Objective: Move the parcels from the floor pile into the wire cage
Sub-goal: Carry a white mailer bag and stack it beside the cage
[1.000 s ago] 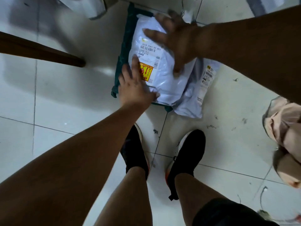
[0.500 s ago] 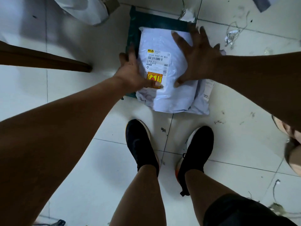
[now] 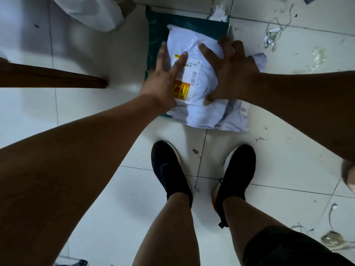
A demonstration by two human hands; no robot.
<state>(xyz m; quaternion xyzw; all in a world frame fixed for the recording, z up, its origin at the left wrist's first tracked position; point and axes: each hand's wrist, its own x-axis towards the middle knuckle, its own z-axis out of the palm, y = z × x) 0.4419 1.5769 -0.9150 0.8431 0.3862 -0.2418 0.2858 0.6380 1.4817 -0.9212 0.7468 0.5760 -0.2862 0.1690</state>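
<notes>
Closest to you are your bare legs and the hem of your dark shorts [image 3: 288,246], then your two black shoes, left [image 3: 167,166] and right [image 3: 238,169], standing apart on the pale tiled floor [image 3: 96,189]. A few dark marks dot the tiles between and beside them.

Just beyond your toes lies the pile. On top is a white parcel [image 3: 199,108] with a printed label and a yellow-and-red sticker. Your left hand [image 3: 163,83] rests on its left side, fingers straight and spread, partly over the label. Your right hand [image 3: 232,73] presses on its right side, fingers and thumb spread wide. You cannot tell whether the outer fingertips hook over the edge.

A second pale parcel [image 3: 236,120] lies under the white one and sticks out at the right. Beneath both is a dark green parcel [image 3: 184,22], showing along the left side and the far end. All three lie on the floor.

To your left, a dark wooden bar [image 3: 53,77] reaches in from the edge. Farther off, a white bag [image 3: 92,12] sits at the top left, and scraps of string and tape [image 3: 272,33] litter the tiles at the top right.
</notes>
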